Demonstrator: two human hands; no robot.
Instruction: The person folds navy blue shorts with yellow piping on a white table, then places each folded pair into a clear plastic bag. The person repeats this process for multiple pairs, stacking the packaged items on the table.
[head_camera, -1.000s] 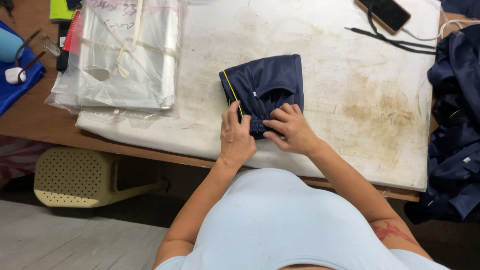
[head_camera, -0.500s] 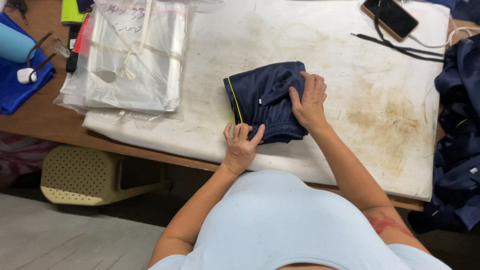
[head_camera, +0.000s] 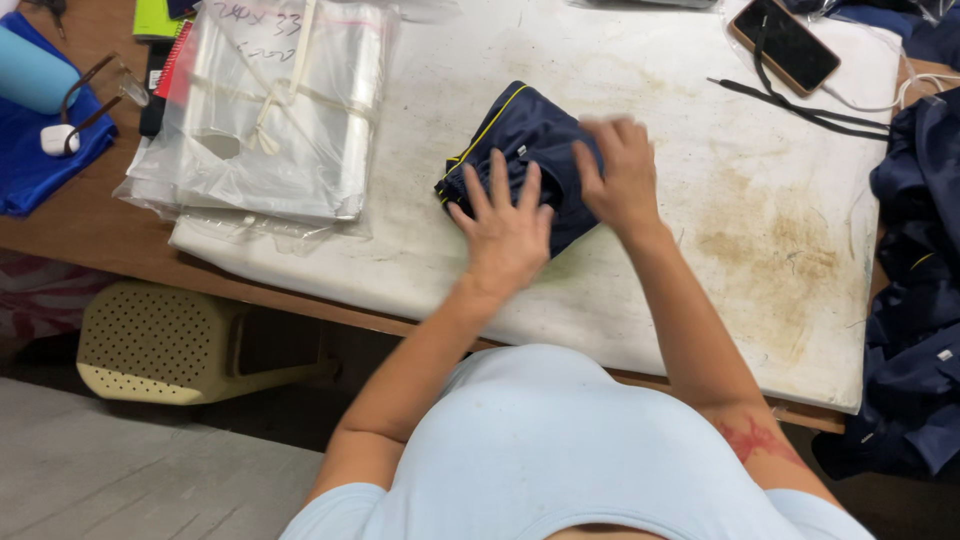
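Observation:
A folded navy garment with thin yellow piping (head_camera: 515, 140) lies on the stained white padded board (head_camera: 650, 290). My left hand (head_camera: 505, 225) rests flat on its near edge, fingers spread. My right hand (head_camera: 620, 175) presses on the garment's right side, slightly blurred, fingers together and curled over the fabric. Both palms face down on the cloth.
A stack of clear plastic bags (head_camera: 265, 110) lies to the left. A phone (head_camera: 785, 45) and black cord sit at the far right. Dark blue garments (head_camera: 915, 290) pile at the right edge. Blue cloth, glasses and a cylinder (head_camera: 40, 120) are far left; a beige stool (head_camera: 160, 345) stands below.
My left hand rose from the table's near edge onto the garment and spread flat. My right hand stayed on the garment's right side. The garment turned slightly.

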